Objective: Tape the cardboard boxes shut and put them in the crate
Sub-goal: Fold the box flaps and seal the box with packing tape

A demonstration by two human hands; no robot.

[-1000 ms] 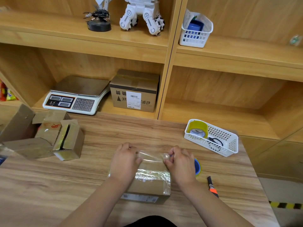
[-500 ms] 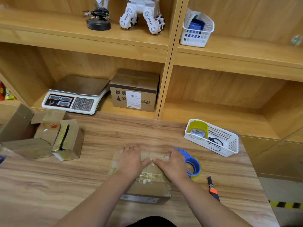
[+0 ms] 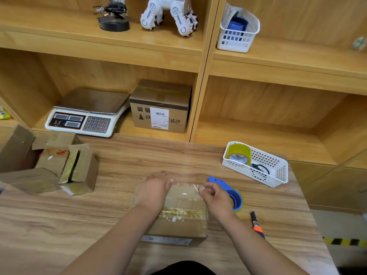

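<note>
Wooden table [image 3: 119,165], box [image 3: 182,225] and tape [image 3: 184,188] under hands [image 3: 154,192] [image 3: 215,197]

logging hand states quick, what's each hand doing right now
left hand: open, pressing flat on the cardboard box
right hand: fingers curled, pinching the clear tape at the box's right edge

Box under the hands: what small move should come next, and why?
Probably press the tape end down onto the box. The right hand pinches that end at the right edge, while the left hand holds the other end flat.
</note>
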